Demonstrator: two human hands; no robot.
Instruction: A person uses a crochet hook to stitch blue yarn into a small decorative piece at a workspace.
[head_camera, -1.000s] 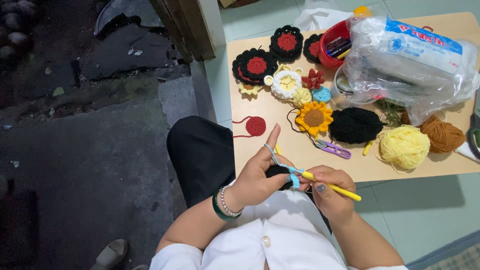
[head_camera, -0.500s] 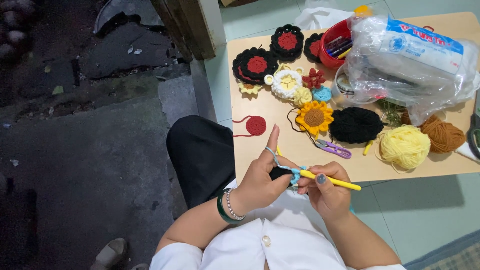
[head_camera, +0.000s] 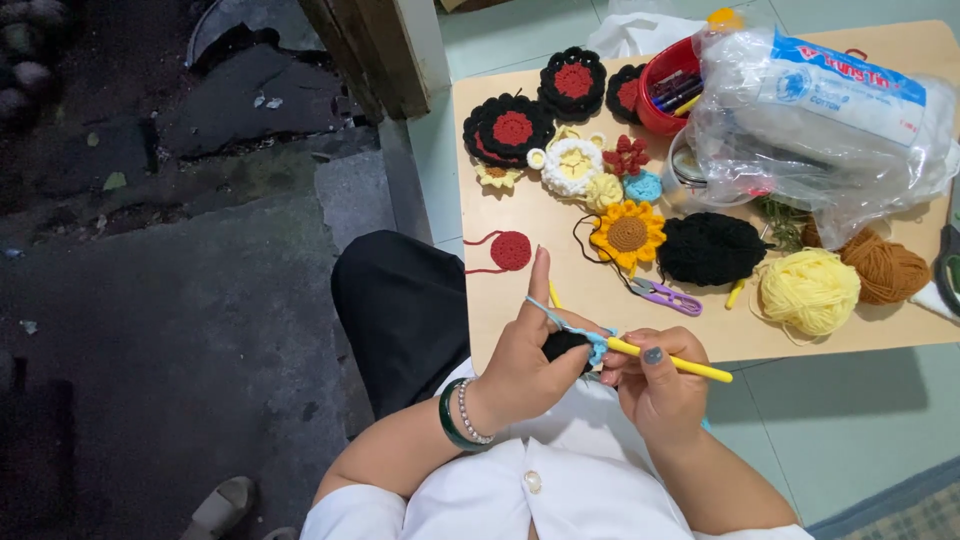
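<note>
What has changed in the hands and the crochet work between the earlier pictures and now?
Very little. The left hand still pinches the small black piece with its forefinger raised and the blue yarn over it; the right hand still holds the yellow crochet hook at the piece. The hook only shifted slightly. The things on the board stayed put.

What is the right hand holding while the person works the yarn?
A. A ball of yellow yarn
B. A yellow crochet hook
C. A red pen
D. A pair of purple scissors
B: the right hand grips a yellow crochet hook, its tip at the light blue yarn that the left hand holds; the purple scissors and yellow yarn ball lie untouched on the board.
</note>
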